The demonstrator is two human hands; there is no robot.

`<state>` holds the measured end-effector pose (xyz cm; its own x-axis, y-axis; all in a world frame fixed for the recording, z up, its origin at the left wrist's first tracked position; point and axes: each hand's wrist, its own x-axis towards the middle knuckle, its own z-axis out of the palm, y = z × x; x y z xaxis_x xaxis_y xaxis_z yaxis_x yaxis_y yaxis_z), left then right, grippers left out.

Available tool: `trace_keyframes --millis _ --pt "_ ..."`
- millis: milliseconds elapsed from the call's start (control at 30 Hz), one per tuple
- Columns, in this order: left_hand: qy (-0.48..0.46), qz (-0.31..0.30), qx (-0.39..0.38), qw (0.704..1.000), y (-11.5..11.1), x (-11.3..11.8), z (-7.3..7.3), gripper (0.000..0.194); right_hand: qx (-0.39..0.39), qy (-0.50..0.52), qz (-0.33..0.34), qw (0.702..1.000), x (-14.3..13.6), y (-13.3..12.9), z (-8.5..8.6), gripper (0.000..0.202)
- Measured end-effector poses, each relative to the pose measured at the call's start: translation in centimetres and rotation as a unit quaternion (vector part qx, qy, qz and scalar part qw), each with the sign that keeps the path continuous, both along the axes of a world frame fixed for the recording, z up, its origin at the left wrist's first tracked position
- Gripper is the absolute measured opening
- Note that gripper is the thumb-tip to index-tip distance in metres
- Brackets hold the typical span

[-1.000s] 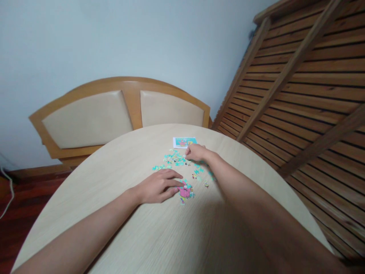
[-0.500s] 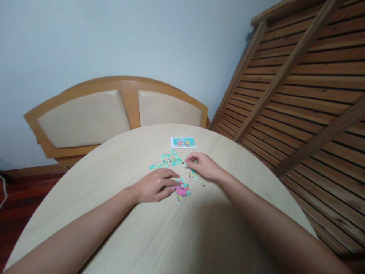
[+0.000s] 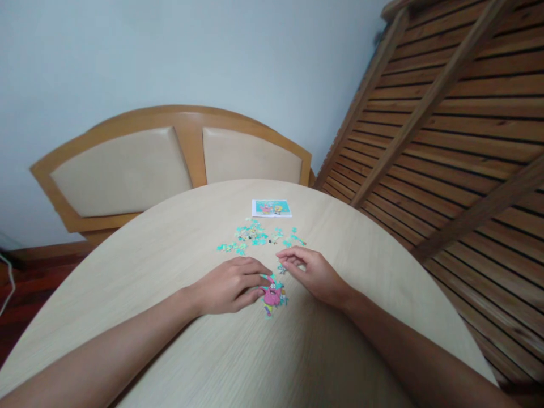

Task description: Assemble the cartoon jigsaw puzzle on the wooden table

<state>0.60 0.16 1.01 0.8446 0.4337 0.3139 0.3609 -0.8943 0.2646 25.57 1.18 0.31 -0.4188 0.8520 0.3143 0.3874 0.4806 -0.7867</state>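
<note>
My left hand [image 3: 233, 285] lies on the table with its fingers spread, the tips touching the left edge of a partly joined jigsaw puzzle [image 3: 272, 296]. That section shows a pink cartoon starfish with a little turquoise around it. Just above and to the right of it, my right hand [image 3: 314, 275] is pinched, thumb and forefinger close together at a small puzzle piece [image 3: 281, 268]. The piece is partly covered by the fingertips. Beyond both hands lies a heap of loose puzzle pieces [image 3: 251, 232], mostly turquoise.
Behind the heap, a picture card [image 3: 272, 208] shows the pink starfish and a yellow figure. More loose pieces [image 3: 293, 238] are scattered to the right. The round wooden table [image 3: 178, 226] meets a padded chair back [image 3: 127, 170]; wooden slats [image 3: 442, 136] lean at the right.
My right hand has come back from the loose pieces toward the joined section. My left hand has stayed on the puzzle. The view has shifted slightly.
</note>
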Motion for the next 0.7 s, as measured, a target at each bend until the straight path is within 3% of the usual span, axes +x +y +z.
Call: trace_keyframes --millis 367,700 --pt "-0.009 -0.018 -0.015 1.0 0.01 -0.09 -0.04 0.026 0.044 -0.112 0.048 0.992 -0.2 -0.86 0.08 0.022" --pt "-0.002 -0.02 -0.009 1.0 -0.02 -0.03 0.19 0.026 0.091 -0.139 0.06 0.984 0.58 -0.97 0.79 0.023"
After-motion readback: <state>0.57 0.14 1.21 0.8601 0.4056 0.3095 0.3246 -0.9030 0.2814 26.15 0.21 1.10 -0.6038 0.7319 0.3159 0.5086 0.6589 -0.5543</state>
